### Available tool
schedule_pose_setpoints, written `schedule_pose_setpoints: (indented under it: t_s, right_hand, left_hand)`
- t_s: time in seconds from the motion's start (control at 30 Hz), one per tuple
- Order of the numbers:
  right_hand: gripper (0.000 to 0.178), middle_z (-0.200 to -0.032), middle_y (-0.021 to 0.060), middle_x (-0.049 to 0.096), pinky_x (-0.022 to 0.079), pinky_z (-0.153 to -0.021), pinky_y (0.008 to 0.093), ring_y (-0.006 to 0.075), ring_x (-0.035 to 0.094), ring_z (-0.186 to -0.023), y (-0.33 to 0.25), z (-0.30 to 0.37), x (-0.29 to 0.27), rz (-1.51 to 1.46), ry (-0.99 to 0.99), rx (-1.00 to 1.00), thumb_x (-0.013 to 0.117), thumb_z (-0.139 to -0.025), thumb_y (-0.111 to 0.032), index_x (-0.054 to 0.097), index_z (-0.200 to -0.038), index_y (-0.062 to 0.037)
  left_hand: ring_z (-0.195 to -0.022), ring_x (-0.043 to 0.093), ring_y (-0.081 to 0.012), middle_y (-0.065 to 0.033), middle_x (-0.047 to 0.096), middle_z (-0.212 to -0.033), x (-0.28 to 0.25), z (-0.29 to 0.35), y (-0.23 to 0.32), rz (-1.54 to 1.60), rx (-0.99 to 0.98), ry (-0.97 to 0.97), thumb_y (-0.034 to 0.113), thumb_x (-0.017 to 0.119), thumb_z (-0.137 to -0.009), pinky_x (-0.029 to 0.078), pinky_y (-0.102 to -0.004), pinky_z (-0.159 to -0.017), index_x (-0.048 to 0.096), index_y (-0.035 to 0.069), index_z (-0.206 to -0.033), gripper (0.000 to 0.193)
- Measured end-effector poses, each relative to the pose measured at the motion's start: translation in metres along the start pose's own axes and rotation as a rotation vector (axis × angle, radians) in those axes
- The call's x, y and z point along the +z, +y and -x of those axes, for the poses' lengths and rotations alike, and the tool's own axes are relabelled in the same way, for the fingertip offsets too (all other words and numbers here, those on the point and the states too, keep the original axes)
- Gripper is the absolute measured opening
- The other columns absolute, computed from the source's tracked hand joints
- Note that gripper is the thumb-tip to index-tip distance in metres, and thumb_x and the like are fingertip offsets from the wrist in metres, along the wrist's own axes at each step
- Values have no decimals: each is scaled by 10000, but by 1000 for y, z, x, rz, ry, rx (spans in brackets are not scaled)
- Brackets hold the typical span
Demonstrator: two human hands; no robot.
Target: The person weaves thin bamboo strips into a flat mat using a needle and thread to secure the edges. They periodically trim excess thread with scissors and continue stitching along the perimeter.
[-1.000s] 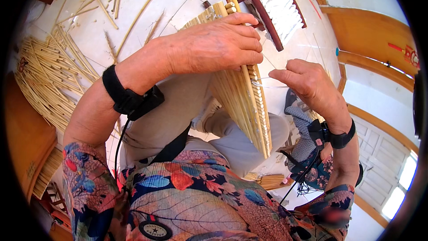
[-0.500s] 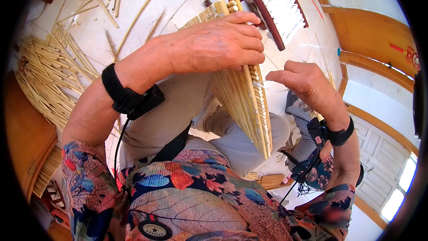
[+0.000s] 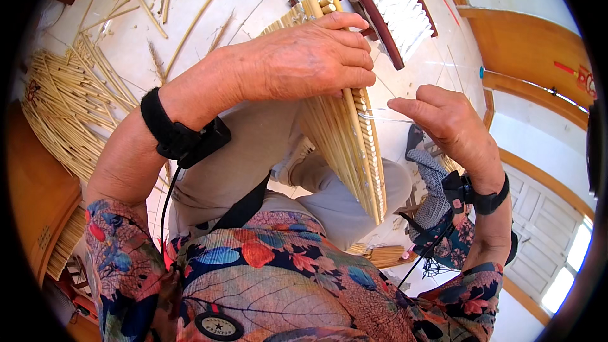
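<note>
A panel of pale reed stalks [image 3: 332,145], bound side by side, leans over my lap, with a row of cut ends and light stitching down its right edge. My left hand [image 3: 304,60] is closed over its upper part, fingers wrapped round a thicker rod [image 3: 354,126] lying along that edge. To the right of the panel, my right hand [image 3: 443,117] is closed in a pinch on a thin pale strand [image 3: 378,110] that runs to the stitched edge. Whether the strand is thread or a needle, I cannot make out.
Loose reeds [image 3: 69,114] lie heaped on the tiled floor at the left, with scattered stalks [image 3: 139,0] beyond. A dark-framed stool with a white woven seat [image 3: 389,0] stands ahead. Another person's patterned grey sleeve [image 3: 430,190] shows beside my right forearm.
My right hand has moved slightly to the right, away from the panel, and more of the pale strand shows between them. My left hand stays on the panel.
</note>
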State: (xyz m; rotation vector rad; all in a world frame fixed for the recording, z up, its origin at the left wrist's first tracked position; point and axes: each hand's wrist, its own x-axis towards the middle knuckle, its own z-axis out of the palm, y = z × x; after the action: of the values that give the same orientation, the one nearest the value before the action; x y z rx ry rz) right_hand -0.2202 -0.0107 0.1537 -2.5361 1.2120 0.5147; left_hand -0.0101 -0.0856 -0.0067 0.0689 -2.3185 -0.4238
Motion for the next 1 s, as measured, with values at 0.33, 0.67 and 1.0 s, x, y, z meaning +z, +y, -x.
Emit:
schedule_pose_setpoints:
  t_s: [0.33, 0.67, 1.0]
  right_hand:
    - [348, -728, 84, 530, 490, -588, 342, 258, 600, -680, 3, -8, 7, -43, -2, -38, 622, -725, 26, 652, -1056, -75]
    - [371, -705, 68, 480, 453, -565, 341, 243, 561, -655, 2, -4, 11, 7, 31, -34, 639, -726, 10, 665, -1080, -99]
    - [340, -710, 84, 509, 479, -569, 347, 261, 589, -660, 2, -8, 9, -51, 3, -33, 626, -717, 20, 659, -1040, -80]
  left_hand:
    - [-1108, 584, -205, -53, 642, -1087, 0, 1, 1, -20, 13, -3, 68, 665, -760, 310, -430, -1135, 632, 90, -1095, 337]
    - [-1104, 585, -204, -43, 644, -1086, -1, 2, 3, -12, 7, 2, 77, 706, -710, 311, -430, -1133, 644, 90, -1091, 385]
    - [-1089, 586, -209, -50, 637, -1064, -4, 2, 4, -2, 10, -6, 95, 613, -795, 318, -425, -1127, 642, 83, -1074, 281]
